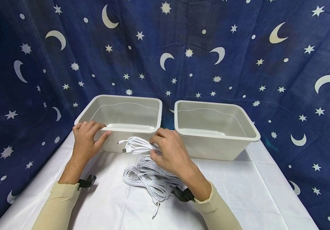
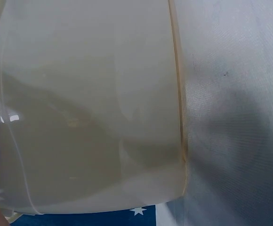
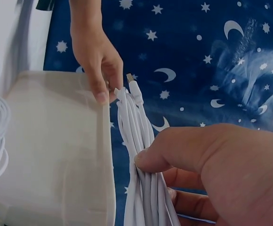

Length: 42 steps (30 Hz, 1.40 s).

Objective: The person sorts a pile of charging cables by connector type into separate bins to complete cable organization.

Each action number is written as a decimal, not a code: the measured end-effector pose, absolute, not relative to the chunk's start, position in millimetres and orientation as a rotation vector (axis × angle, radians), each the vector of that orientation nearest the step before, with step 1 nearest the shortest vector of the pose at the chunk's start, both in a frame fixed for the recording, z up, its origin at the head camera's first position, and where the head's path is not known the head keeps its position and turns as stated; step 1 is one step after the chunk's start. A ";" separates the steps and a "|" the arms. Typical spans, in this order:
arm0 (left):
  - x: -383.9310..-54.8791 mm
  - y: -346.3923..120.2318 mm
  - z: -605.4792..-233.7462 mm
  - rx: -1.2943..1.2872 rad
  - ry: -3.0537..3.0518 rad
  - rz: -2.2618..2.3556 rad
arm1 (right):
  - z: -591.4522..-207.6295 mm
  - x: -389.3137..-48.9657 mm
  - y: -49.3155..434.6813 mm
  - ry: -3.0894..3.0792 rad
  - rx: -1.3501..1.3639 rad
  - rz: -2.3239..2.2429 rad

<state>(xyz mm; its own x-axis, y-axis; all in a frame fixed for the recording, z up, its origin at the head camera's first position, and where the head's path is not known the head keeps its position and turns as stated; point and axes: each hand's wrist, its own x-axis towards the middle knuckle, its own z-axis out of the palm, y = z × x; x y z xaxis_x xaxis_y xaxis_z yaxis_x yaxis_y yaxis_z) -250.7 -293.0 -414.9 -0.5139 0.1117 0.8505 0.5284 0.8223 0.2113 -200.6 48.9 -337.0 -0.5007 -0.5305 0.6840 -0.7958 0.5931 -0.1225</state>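
Observation:
My left hand holds the near rim of the left bin, fingers over the edge and thumb outside. That hand also shows in the right wrist view. With my right hand I pinch a bundled white USB cable between thumb and fingers, in front of the left bin's near wall. Its plug ends stick out to the left. Below, on the table, lies a pile of coiled white cables. The left wrist view shows mostly the bin's outer wall; the left hand is nearly hidden there.
A matching right bin stands beside the left one, with a narrow gap between them. Both bins rest on a white-covered table. Behind and at the sides hangs a dark blue curtain with moons and stars.

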 end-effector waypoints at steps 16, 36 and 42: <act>-250.6 -294.5 -413.7 -0.471 -2.080 -0.556 | -331.9 -201.6 52.5 -2.236 1.017 0.591; -247.8 -294.5 -410.9 -0.471 -2.114 -0.548 | -333.2 -201.5 56.4 -2.226 1.018 0.584; -247.6 -295.2 -410.7 -0.472 -2.119 -0.546 | -330.9 -204.0 60.7 -2.211 0.994 0.580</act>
<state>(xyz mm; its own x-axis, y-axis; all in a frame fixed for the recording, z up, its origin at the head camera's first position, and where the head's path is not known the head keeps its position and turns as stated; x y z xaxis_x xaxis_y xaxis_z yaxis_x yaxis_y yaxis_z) -247.6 -295.2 -410.7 -0.5476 0.1318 0.8263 0.5146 0.8317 0.2083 -204.0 60.7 -330.9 -0.5110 -0.4950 0.7028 -0.7761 0.6170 -0.1298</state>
